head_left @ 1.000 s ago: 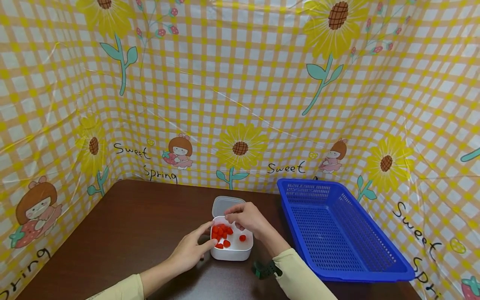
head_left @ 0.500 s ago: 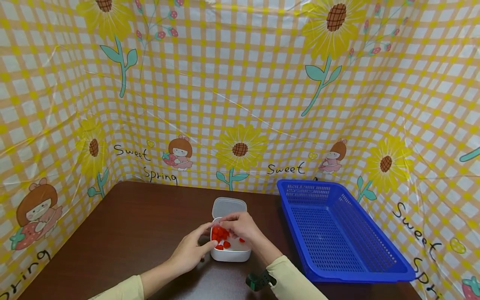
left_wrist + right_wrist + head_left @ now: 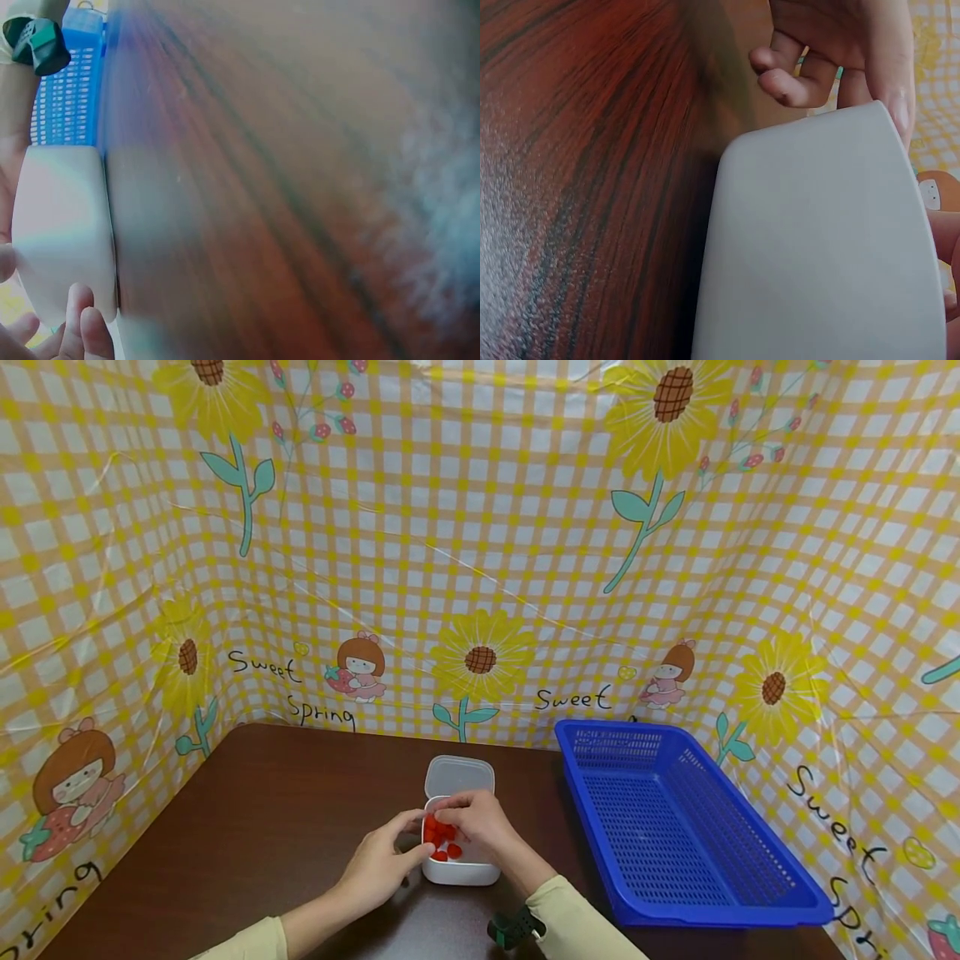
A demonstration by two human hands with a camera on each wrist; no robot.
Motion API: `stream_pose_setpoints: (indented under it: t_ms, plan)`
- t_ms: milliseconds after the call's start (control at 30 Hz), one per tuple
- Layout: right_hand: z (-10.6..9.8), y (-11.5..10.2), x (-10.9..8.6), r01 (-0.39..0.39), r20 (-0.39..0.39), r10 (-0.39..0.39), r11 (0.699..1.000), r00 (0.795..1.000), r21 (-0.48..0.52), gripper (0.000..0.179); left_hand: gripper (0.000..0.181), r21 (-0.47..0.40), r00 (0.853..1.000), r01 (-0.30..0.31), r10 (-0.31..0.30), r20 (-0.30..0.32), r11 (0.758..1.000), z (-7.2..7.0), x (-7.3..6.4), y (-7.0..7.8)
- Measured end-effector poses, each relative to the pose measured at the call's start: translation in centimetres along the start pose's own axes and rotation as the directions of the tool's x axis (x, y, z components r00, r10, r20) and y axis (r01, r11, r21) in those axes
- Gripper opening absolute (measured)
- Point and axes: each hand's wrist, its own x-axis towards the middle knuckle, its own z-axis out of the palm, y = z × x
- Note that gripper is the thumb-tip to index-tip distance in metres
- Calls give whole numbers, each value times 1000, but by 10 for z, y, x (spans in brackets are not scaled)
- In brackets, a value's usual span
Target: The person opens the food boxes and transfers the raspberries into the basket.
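Observation:
A small white box point(image 3: 461, 873) stands on the dark table, with several small red pieces point(image 3: 454, 852) inside, mostly at its left. My left hand point(image 3: 377, 858) holds the box's left side, thumb at the front rim and fingers toward the back corner. In the right wrist view, that thumb lies against the box wall point(image 3: 817, 240). My right hand point(image 3: 483, 820) reaches into the box from the right, fingers bent down onto the red pieces at the back left. I cannot tell whether a piece is pinched there. The left wrist view shows the box's outer wall point(image 3: 64, 225).
A translucent lid point(image 3: 459, 775) lies right behind the box. To the right stands a large blue plastic basket point(image 3: 611, 852) with slotted walls. Patterned cloth point(image 3: 480, 568) hangs around the back and sides of the brown table point(image 3: 300, 793).
My right hand has come down from above the box and moved left onto the red pieces. The lone piece at the right is now out of sight. My left hand has stayed in place.

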Motion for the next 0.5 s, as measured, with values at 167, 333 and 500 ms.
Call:
stream_pose_setpoints:
  t_ms: [167, 333, 500]
  plan:
    - [1, 1, 1, -8, -10, 8, 1000, 1000, -1, 20, 45, -5, 999, -13, 13, -30, 1000, 1, -2, 1]
    - [3, 2, 3, -18, -14, 18, 1000, 1000, -6, 18, 39, -43, 998, -28, 25, -56, 999, 1, -4, 4]
    - [4, 4, 4, -23, -13, 23, 1000, 1000, 5, 18, 38, -55, 997, -16, 12, -73, 998, 2, -4, 3]
